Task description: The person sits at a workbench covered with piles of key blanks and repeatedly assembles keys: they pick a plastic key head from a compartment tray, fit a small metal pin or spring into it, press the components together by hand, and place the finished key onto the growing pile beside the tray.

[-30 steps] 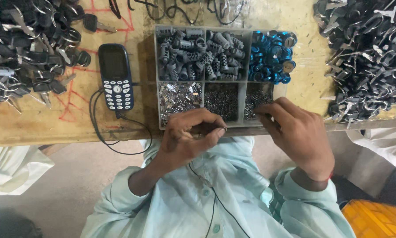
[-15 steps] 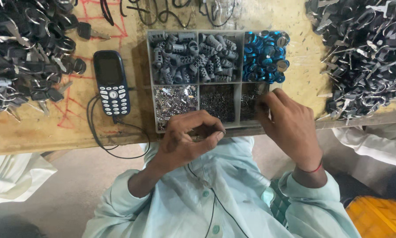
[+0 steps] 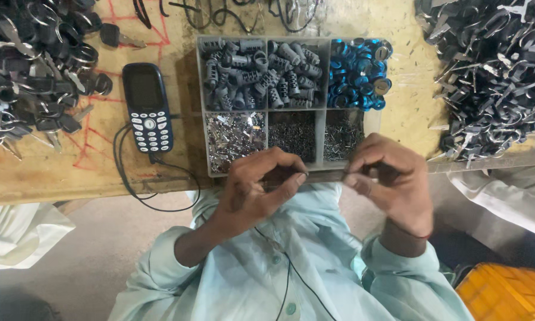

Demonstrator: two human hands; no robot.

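Whatever the left hand (image 3: 261,190) pinches stays hidden inside its curled fingers; only a dark sliver shows at the fingertips. The right hand (image 3: 392,181) likewise closes over something too small to tell. Beyond the right hand, the heap of dark grey metal clips (image 3: 493,71) is cut off by the top and right edges. Beyond the left hand, the pile of black-headed keys and rings (image 3: 29,65) runs off the left edge. Just ahead of both hands, the tiny silver bits in the near compartments of the clear plastic divided tray (image 3: 201,107) blur together.
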